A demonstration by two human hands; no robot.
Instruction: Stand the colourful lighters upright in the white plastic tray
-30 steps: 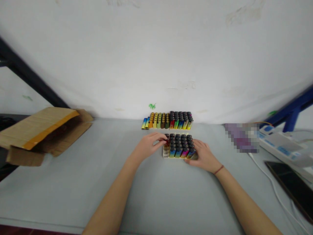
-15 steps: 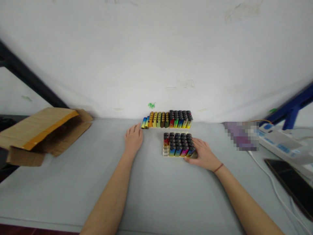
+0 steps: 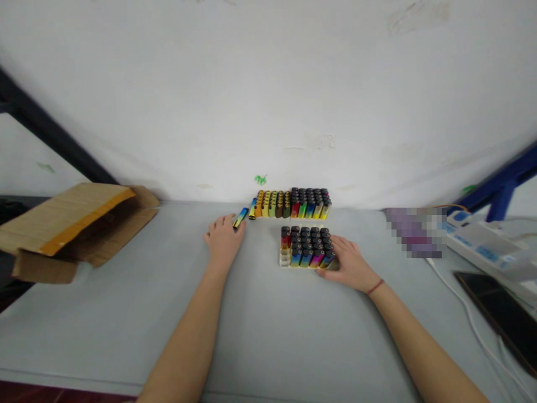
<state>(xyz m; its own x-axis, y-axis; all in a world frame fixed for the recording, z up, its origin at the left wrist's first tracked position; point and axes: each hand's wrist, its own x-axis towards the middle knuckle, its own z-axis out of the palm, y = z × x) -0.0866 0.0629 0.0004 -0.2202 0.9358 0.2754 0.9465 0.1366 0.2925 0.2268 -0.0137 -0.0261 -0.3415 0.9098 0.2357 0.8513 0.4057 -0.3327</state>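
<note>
Now, on the big grey desk [image 3: 268,341], we have long rows of lighters [image 3: 296,209] at the back and a packed tray [image 3: 286,265] in front of them. Our right hand [image 3: 347,264] curls round the right end of the tray, and a firm but soft hold there should stop it from sliding. Our left hand [image 3: 224,238] is away from the tray, its thumb and fingers close together on a blue-and-yellow lighter [image 3: 240,216], just left of the back rows. We think a light pinch works best, because it is slim and could slip or spin. A second lighter [image 3: 252,209] sits right beside those rows, so we should move gently and not bump it. The tray's little see-through slots [image 3: 285,257] at the left front need slow, straight hands, we guess.
</note>
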